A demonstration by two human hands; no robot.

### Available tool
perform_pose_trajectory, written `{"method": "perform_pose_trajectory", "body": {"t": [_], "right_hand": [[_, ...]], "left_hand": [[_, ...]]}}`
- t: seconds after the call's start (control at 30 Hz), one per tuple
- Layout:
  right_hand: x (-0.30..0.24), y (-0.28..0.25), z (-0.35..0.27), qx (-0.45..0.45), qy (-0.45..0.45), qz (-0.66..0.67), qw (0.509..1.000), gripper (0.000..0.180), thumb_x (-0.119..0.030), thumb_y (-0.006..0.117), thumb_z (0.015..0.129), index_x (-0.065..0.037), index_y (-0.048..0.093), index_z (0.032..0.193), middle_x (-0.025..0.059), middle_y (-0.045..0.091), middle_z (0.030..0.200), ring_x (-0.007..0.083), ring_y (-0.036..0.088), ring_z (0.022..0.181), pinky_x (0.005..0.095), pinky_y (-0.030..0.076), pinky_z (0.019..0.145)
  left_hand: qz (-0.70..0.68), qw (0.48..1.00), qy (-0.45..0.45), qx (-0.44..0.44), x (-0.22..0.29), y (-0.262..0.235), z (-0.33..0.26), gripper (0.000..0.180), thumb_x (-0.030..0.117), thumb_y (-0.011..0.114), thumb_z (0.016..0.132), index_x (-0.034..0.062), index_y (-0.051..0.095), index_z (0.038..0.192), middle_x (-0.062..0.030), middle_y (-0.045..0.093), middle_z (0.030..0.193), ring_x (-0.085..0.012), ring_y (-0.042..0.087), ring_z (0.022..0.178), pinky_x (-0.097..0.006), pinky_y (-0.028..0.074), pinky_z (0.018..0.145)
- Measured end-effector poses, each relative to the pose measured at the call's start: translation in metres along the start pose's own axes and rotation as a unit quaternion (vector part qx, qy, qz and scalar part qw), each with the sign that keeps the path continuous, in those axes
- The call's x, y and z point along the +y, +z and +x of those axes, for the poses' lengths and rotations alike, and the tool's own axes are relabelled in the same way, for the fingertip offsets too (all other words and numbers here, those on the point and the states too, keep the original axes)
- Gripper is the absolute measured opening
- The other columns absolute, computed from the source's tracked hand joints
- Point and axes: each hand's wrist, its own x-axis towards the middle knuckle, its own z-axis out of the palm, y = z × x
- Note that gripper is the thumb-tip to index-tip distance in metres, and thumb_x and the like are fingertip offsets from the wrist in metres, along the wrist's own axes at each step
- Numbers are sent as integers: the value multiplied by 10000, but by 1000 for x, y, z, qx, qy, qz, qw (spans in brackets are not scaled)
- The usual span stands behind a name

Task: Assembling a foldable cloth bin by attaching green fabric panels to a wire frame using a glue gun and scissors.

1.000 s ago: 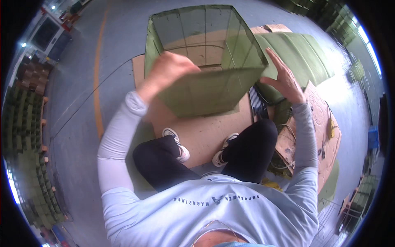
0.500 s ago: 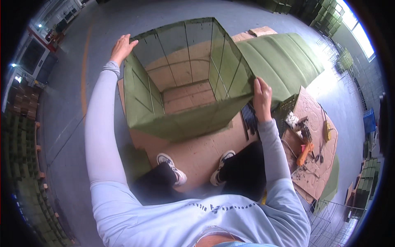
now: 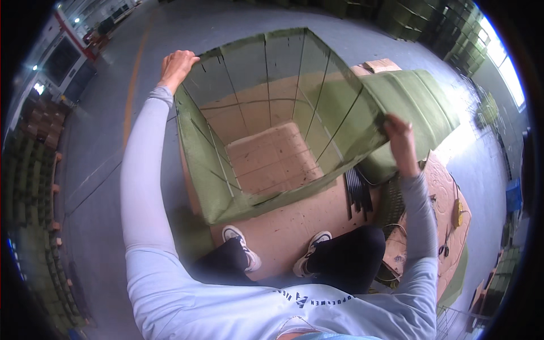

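Observation:
Between my hands is a wide box of thin green mesh over wire ribs (image 3: 218, 209), tilted with its open top toward me. My left hand (image 3: 178, 67) is closed over the rim at its far left corner. At the right corner, my right hand (image 3: 401, 141) is closed on the rim, its fingers partly hidden and slightly blurred. Through the box's opening I see wires and brown cardboard beneath. My two shoes stand on the cardboard sheet (image 3: 283, 238) just in front of the box.
A ribbed green mesh piece (image 3: 419, 102) lies to the right of the box. Black strips (image 3: 357, 192) lie on the cardboard near my right leg. Farther right, another cardboard sheet carries a yellow-handled tool (image 3: 458, 212) and scissors (image 3: 443, 249). Stacked green goods (image 3: 34, 204) line the left side.
The box's right corner has swung right and toward me with my right hand, opening its interior more to view. My left hand keeps its corner. The whole view has shifted slightly.

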Motion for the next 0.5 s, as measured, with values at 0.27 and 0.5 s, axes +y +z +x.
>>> {"method": "perform_pose_trajectory", "body": {"t": [0.27, 0.5], "right_hand": [[-25, -8, 116, -48, -261, 20, 964, 281, -65, 563, 943, -31, 631, 1213, 218, 690, 1041, 387, 676, 981, 389, 518, 848], [-41, 14, 98, -45, -189, 44, 980, 421, -90, 648, 895, -19, 587, 1304, 210, 708, 1120, 314, 690, 1026, 383, 526, 900]], "left_hand": [[66, 991, -76, 91, -2, -119, -174, 282, 301, 598, 953, 56, 666, 830, -190, 673, 783, -417, 653, 776, -499, 504, 641], [56, 982, -167, 76, 90, -155, -351, 232, 244, 621, 962, 54, 625, 828, -187, 650, 692, -389, 646, 649, -478, 479, 554]]}}
